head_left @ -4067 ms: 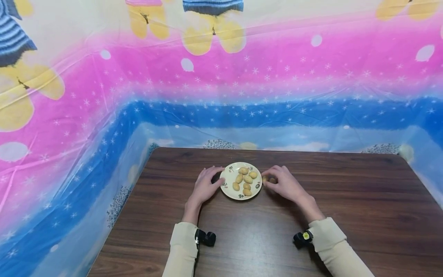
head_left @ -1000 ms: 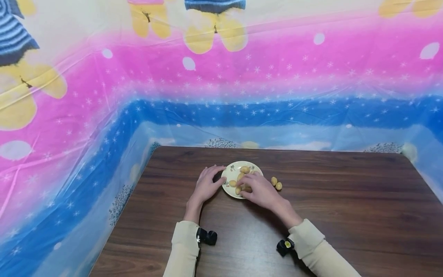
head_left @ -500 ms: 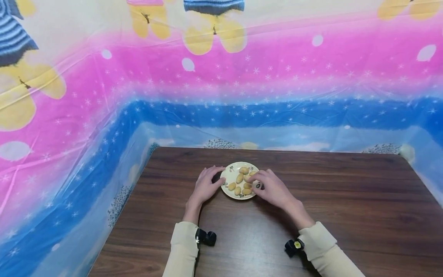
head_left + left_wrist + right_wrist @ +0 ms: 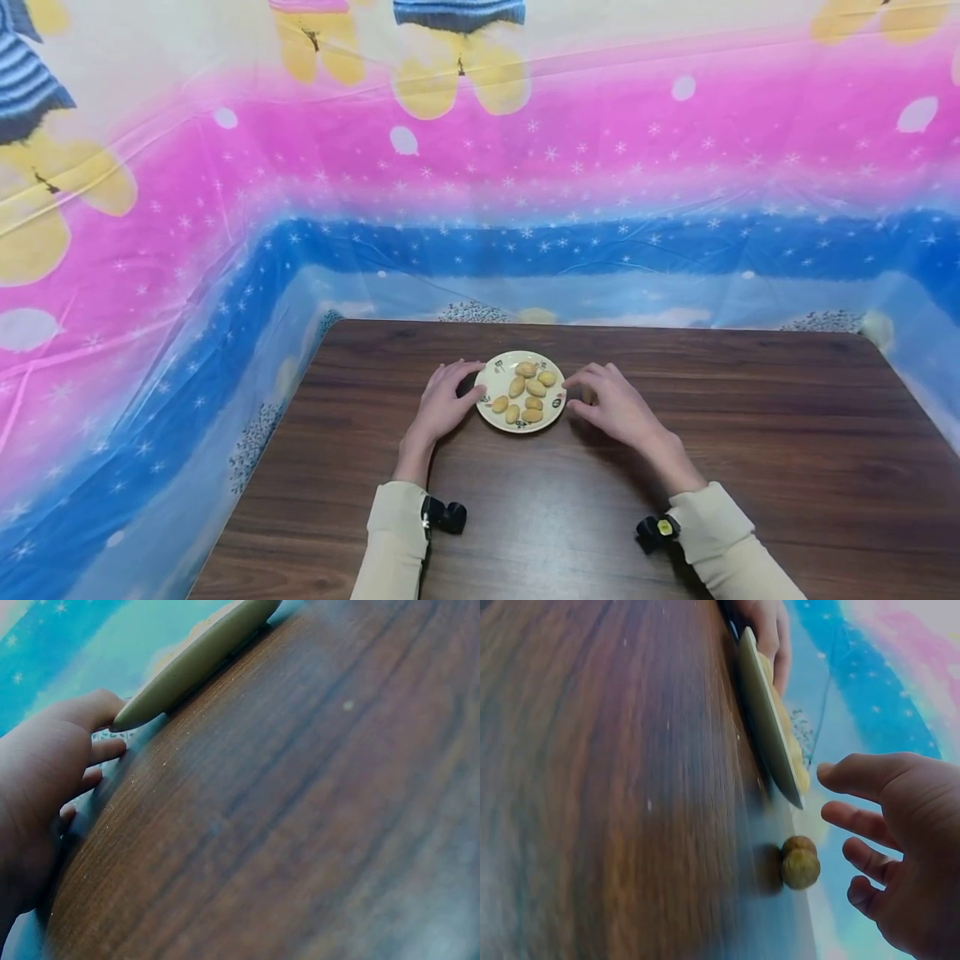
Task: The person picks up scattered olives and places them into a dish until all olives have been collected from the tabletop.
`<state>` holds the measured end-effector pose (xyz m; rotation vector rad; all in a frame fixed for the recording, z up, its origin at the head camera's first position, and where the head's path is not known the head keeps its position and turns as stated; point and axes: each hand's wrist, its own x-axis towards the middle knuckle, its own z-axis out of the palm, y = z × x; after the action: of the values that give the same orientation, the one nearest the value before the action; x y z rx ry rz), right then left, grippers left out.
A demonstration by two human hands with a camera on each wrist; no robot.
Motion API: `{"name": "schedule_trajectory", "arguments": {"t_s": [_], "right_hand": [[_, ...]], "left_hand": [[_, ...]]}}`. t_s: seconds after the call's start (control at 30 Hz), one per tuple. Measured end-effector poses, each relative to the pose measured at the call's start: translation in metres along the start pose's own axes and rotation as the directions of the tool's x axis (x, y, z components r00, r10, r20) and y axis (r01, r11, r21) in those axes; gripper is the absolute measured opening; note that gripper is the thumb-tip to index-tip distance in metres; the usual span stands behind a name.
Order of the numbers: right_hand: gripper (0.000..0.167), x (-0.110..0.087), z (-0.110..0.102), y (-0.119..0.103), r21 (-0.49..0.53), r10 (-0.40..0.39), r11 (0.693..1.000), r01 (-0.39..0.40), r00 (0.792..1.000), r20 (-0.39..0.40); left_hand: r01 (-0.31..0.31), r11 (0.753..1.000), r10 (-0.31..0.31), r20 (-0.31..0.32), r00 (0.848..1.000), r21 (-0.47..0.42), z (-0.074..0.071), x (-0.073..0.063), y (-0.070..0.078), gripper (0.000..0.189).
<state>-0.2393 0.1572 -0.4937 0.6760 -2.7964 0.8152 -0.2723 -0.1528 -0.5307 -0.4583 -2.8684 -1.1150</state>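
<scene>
A cream plate [image 4: 491, 421] with small printed marks lies on the table, with several small oval yellow-brown pieces [image 4: 536, 388] on it. They resemble nuts or tiny potatoes; I cannot tell which. My left hand [image 4: 442, 404] rests at the plate's left rim, thumb and index finger touching it. My right hand [image 4: 615, 406] hovers just right of the plate, fingers loosely bent and apart, holding nothing. In the right wrist view, two round brown pieces [image 4: 800, 868] lie on the table below its fingers; the hand hides them in the head view.
The dark wood-grain table [image 4: 540, 517] extends around the plate and both forearms. Behind and left of it hangs a pink and blue patterned cloth [image 4: 585, 242]. Black wrist cameras, left [image 4: 447, 516] and right [image 4: 652, 532], sit near the cuffs.
My right hand has moved from over the plate back to its right side, above the two loose pieces. Compared with 4.1 s ago, the plate's lower left holds one more piece. The left hand stays put.
</scene>
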Motion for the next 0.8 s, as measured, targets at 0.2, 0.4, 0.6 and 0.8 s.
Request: {"name": "schedule_trajectory", "arguments": {"t_s": [0.2, 0.4, 0.6, 0.8], "right_hand": [[0.027, -0.004, -0.004, 0.008, 0.008, 0.015, 1.000, -0.015, 1.000, -0.001], [0.028, -0.008, -0.004, 0.018, 0.001, 0.038, 0.999, -0.038, 0.999, 0.013], [0.028, -0.008, -0.004, 0.025, -0.026, 0.070, 0.997, -0.069, 0.997, 0.024], [0.028, -0.007, -0.002, 0.026, -0.029, 0.100, 0.995, -0.099, 0.994, 0.034]], "left_hand": [[-0.004, 1.000, 0.004, -0.003, 1.000, 0.002, 0.000, -0.001, -0.001, 0.045], [0.006, 1.000, -0.006, -0.002, 1.000, 0.002, 0.001, 0.000, -0.001, 0.045], [0.005, 1.000, -0.005, -0.006, 1.000, 0.000, 0.001, 0.001, -0.002, 0.045], [0.008, 1.000, -0.008, -0.005, 1.000, -0.006, 0.001, 0.000, -0.001, 0.045]]}}
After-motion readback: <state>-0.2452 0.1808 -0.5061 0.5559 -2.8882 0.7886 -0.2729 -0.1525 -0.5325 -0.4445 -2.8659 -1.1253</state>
